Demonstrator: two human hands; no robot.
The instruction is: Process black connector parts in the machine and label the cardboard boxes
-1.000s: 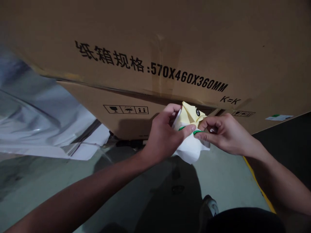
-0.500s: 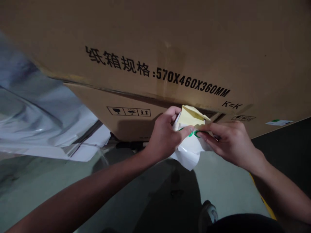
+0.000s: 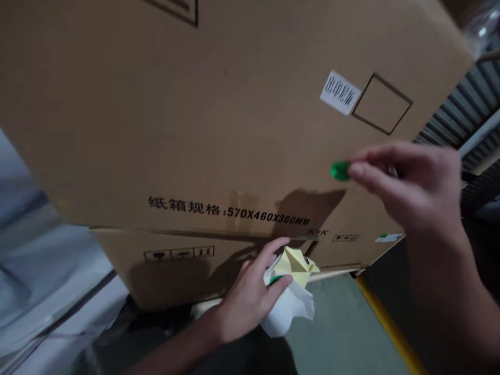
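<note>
My right hand [image 3: 414, 182] is raised in front of a large cardboard box [image 3: 195, 120], pinching a small round green sticker [image 3: 339, 170] at its fingertips. The sticker hovers close to the box face, below a white barcode label [image 3: 340, 92] and an empty printed square [image 3: 382, 103]. My left hand [image 3: 250, 297] stays low near the box's bottom edge, gripping a crumpled sticker sheet [image 3: 291, 291] with yellow backing and a white lower part.
A second cardboard box [image 3: 164, 265] sits under the large one. Silvery plastic wrapping [image 3: 42, 286] lies at the left. A yellow floor line [image 3: 386, 325] crosses the grey-green floor [image 3: 336, 333] at the right, and a corrugated shutter [image 3: 469, 104] stands behind.
My right hand has peeled a green sticker off the sheet and lifted it up to the right toward the box face. The view tilted upward; my left hand kept the sheet low.
</note>
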